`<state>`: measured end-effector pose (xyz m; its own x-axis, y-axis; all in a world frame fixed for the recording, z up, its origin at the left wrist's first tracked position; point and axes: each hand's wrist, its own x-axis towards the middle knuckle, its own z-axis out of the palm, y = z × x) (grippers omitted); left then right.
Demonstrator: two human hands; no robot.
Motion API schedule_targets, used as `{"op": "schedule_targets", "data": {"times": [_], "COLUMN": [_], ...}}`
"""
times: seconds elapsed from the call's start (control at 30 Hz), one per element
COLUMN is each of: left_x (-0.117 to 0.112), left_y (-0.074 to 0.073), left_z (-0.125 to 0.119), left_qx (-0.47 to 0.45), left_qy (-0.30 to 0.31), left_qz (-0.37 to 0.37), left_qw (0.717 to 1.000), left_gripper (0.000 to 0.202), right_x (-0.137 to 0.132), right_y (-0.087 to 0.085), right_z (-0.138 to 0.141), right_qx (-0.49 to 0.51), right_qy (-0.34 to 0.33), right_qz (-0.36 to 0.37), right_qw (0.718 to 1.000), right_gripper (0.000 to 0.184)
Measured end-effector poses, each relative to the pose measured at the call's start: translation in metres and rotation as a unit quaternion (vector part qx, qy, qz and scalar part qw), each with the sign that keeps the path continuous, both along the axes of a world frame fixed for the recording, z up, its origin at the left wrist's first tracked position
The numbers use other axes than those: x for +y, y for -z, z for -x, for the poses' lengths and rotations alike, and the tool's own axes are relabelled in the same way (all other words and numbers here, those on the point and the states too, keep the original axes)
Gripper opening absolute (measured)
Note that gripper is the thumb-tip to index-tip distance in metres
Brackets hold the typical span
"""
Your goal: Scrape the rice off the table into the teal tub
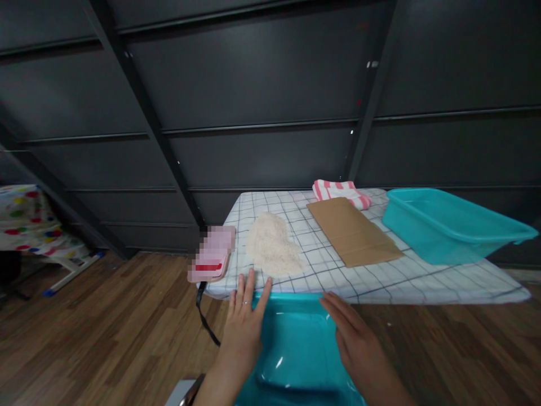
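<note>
A turquoise plastic basin (296,344) is just below the table's front edge, its far rim close against the cloth. My left hand (245,327), with a ring on one finger, lies over the basin's left rim, fingers spread toward a pile of white grains that look like rice (273,245). On the other side, my right hand (359,341) is at the basin's right rim, its fingers stretched out and close together. Neither hand holds anything visible between its fingers. The pile spreads over the checked tablecloth (313,282). Whether the right hand's underside presses the rim is hidden.
A flat piece of brown cardboard (353,231) lies right of the pile, with a pink-striped cloth (340,192) behind it. A second turquoise basin (431,237) stands at the right. A pink case (213,254) with a black strap sits at the left corner. Dark panels (262,84) rise behind.
</note>
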<state>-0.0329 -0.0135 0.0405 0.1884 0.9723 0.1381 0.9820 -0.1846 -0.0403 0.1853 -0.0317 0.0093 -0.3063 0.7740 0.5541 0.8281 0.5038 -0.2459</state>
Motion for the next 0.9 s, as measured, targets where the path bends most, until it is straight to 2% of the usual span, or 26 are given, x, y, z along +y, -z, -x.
{"op": "schedule_targets", "data": {"times": [0.1,0.27,0.53,0.73,0.9], "left_x": [0.005,0.016,0.015,0.015,0.016], "left_y": [0.012,0.024,0.023,0.023,0.018], "left_z": [0.002,-0.002,0.003,0.004,0.002], "left_qx": [0.006,0.017,0.011,0.006,0.003], "left_qy": [-0.019,-0.051,-0.010,-0.010,-0.017], "left_qz": [-0.079,-0.127,-0.114,-0.106,-0.087], "left_qw": [0.997,0.990,0.993,0.994,0.996], "left_gripper": [0.077,0.080,0.080,0.081,0.081], "right_x": [0.000,0.002,0.011,0.029,0.059], "right_y": [-0.001,-0.010,-0.023,-0.033,-0.043], "right_z": [0.002,0.007,0.006,0.005,-0.024], "right_qx": [-0.003,-0.013,-0.022,-0.022,-0.019], "right_qy": [0.004,0.008,-0.002,-0.022,0.000], "right_qz": [-0.014,-0.055,-0.049,-0.063,-0.080], "right_qw": [1.000,0.998,0.999,0.998,0.997], "right_gripper": [0.051,0.040,0.033,0.034,0.033]}}
